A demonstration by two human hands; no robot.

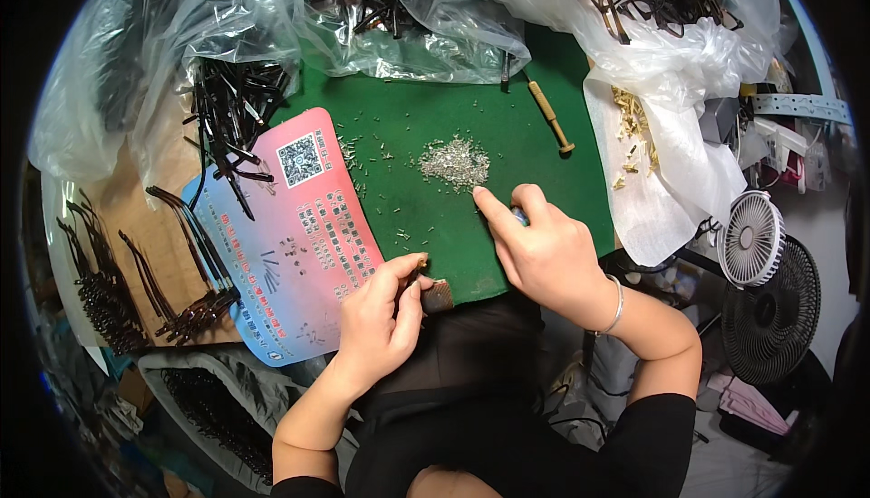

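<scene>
A heap of tiny silvery screws lies on the green mat. The extended index finger of my right hand touches the near right edge of that heap. Its other fingers curl round a bluish thing, mostly hidden in the palm. At the mat's near edge my left hand is closed, thumb against fingers, on a small dark brown piece whose kind I cannot make out. Right beside it sits a small brown textured block.
A brass-coloured handled tool lies on the mat. Gold-coloured small parts rest on white paper at right. Black eyeglass temples overlap a pink-blue printed sheet. Plastic bags line the back; fans stand at right.
</scene>
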